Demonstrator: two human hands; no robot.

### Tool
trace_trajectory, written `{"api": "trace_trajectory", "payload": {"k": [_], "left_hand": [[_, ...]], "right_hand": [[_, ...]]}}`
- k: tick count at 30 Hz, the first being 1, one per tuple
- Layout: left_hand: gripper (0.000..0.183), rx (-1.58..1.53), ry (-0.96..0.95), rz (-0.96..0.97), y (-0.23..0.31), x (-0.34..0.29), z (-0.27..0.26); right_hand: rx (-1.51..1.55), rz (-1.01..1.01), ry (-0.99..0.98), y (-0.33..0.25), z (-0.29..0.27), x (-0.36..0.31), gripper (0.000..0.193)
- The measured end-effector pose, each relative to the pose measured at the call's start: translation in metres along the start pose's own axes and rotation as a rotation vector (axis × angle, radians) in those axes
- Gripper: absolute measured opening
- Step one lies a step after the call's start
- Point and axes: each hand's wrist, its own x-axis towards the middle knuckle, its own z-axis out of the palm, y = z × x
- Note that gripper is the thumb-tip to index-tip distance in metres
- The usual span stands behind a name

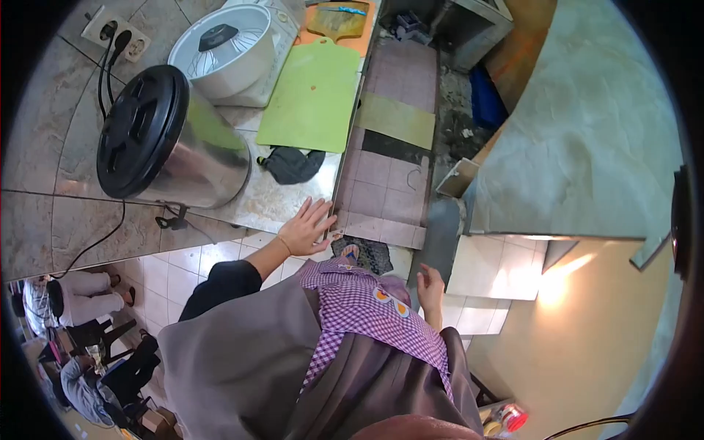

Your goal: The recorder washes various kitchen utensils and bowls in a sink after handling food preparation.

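Observation:
My left hand [304, 229] lies with fingers spread at the front edge of the tiled counter [275, 209], holding nothing. Just beyond it is a crumpled dark grey cloth [295, 166], apart from the fingers. A light green cutting board [312, 99] lies flat behind the cloth. Left of these stands a shiny metal canister [209, 158] with a black lid [143, 132]. My right hand [430, 288] hangs beside the purple checked apron [367, 304], fingers apart, and nothing shows in it.
A white appliance with a round bowl [224, 55] stands behind the canister. An orange board [345, 26] lies farther back, near wall sockets [116, 33]. A grey-green surface [579, 132] rises at right. People [81, 301] sit at lower left.

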Motion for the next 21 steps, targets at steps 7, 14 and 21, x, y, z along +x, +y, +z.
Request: {"api": "trace_trajectory", "payload": {"k": [7,14,21], "left_hand": [[0.070,-0.055,-0.046,-0.063,-0.002,0.024,-0.013],[0.081,-0.125,-0.145,-0.187,-0.001,0.038,-0.027],[0.077,0.208,-0.389,-0.284,-0.001,0.039,-0.002]], "right_hand": [[0.043,-0.009,0.014,-0.007,-0.026,0.091,0.028],[0.103,-0.084,0.017,-0.011,-0.053,0.231,0.027],[-0.124,-0.411,-0.192,0.003,-0.051,0.429,0.033]]}}
